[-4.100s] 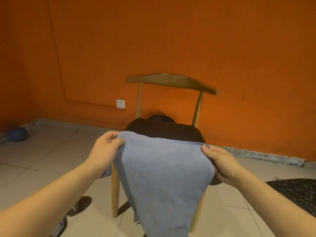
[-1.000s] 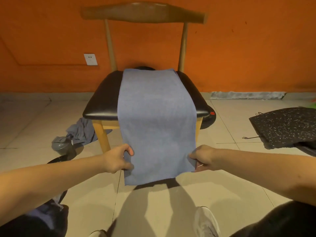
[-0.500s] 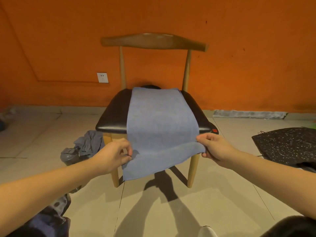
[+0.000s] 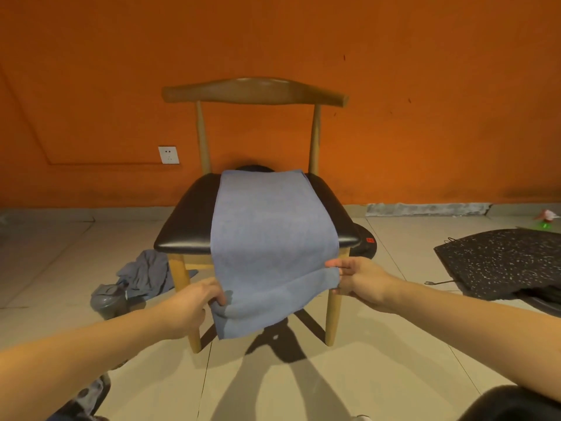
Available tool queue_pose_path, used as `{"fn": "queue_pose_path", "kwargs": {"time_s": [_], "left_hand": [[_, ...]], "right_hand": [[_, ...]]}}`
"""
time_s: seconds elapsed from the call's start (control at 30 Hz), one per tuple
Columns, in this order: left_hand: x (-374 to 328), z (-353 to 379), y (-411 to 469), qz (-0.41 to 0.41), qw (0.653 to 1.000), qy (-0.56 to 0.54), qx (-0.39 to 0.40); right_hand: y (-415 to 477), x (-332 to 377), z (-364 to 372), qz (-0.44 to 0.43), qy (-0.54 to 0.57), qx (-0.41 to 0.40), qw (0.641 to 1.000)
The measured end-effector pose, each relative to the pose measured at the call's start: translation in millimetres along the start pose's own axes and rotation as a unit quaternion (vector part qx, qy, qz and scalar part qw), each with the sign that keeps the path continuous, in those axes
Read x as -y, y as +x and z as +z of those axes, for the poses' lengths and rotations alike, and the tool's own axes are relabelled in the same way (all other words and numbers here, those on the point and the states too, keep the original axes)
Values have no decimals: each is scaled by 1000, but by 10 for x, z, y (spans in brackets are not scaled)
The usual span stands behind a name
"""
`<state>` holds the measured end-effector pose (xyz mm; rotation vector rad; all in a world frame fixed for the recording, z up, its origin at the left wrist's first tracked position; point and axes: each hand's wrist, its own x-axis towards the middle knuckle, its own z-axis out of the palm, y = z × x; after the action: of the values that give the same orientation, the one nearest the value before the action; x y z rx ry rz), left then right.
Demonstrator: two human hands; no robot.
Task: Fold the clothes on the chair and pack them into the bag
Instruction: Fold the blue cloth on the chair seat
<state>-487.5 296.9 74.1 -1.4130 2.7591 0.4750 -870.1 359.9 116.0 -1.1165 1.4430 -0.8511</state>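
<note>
A blue cloth (image 4: 270, 232), folded into a long strip, lies over the black seat of a wooden chair (image 4: 185, 220) and hangs off its front edge. My left hand (image 4: 198, 302) pinches the strip's left side below the seat. My right hand (image 4: 358, 279) pinches its right side a little higher, so the hanging end bends up toward me. A black speckled bag (image 4: 498, 262) lies flat on the floor at the right.
A crumpled grey garment (image 4: 142, 275) lies on the tiles by the chair's left front leg. A dark round base (image 4: 365, 243) sits behind the chair's right side. More dark fabric (image 4: 88, 399) shows at the bottom left. An orange wall stands close behind.
The cloth went from held up in the air to spread over the seat. In the last second both hands lifted its hanging end upward, the right hand higher.
</note>
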Motion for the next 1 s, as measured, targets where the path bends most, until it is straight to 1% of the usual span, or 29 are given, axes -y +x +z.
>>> {"fn": "queue_pose_path", "kwargs": {"time_s": [0.07,0.17,0.23,0.3,0.37,0.43,0.5,0.6,0.7,0.73,0.8,0.83,0.87,0.93,1.0], "left_hand": [[57,-18,-24,1,1000,20,-19],[41,-44,-41,-7,998,27,-59],[-4,-54,-33,-12,995,36,-96],[-85,-65,-31,-12,993,41,-115],[-144,-91,-26,2,993,46,-111],[-185,-120,-22,20,993,67,-92],[-187,-170,-13,30,990,95,-101],[-212,-328,-8,46,980,93,-172],[-211,-488,34,72,956,124,-257],[-231,-528,47,63,957,101,-264],[-332,-576,34,13,972,-24,-233],[-380,-567,40,-10,975,-82,-208],[-419,-553,46,-24,975,-117,-189],[-429,-515,55,-40,977,-130,-162],[-427,-522,25,-38,985,-133,-103]], "right_hand": [[4,-24,-38,-28,12,-31,999],[4,-46,-59,-46,25,-55,997],[23,-50,-62,-62,-13,-82,995],[6,-40,-50,-77,-75,-111,988],[-30,-2,-34,-101,-108,-128,981],[-80,50,-23,-149,-130,-147,969],[-75,75,-40,-196,-156,-172,953],[-49,96,-67,-200,-145,-177,953],[-50,159,-52,-199,-135,-197,950],[-58,178,-42,-200,-126,-201,951],[-67,194,-17,-191,-92,-191,959],[-77,193,-12,-182,-75,-182,963],[-82,188,-8,-173,-65,-174,967],[-109,193,9,-165,-76,-165,969],[-139,203,18,-160,-100,-164,968]]}}
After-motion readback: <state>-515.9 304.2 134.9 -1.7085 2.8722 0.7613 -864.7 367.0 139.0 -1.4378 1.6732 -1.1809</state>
